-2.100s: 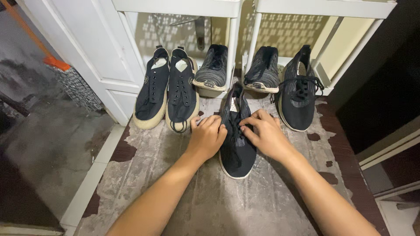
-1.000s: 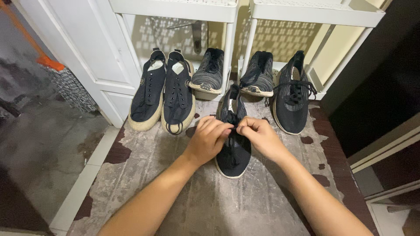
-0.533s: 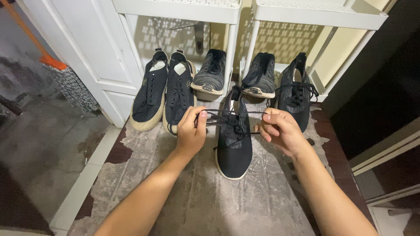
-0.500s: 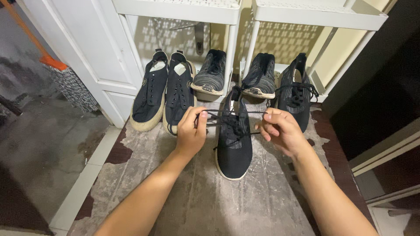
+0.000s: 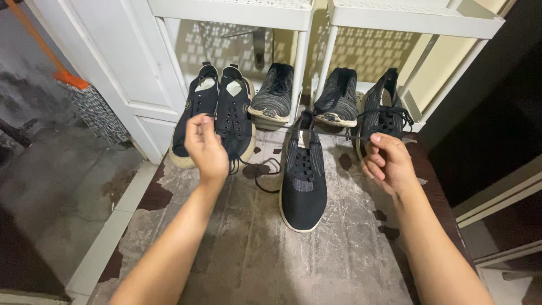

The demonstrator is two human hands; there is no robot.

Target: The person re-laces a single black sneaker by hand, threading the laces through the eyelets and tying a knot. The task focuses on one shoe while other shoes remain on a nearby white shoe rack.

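From my feed the light is dim and warm, brightest on the white shelf frames (image 5: 299, 34) and the wall behind them, where the perforated panels throw dotted shadows. The right edge sinks into near black. The wide lens bends lines at the borders. The left hand (image 5: 206, 148) looks slightly blurred, perhaps from motion.

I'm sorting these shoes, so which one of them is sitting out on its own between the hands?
The black knit shoe, alone in front on the worn floor, laces pulled outward by left hand and right hand. The other five stand at the white racks.
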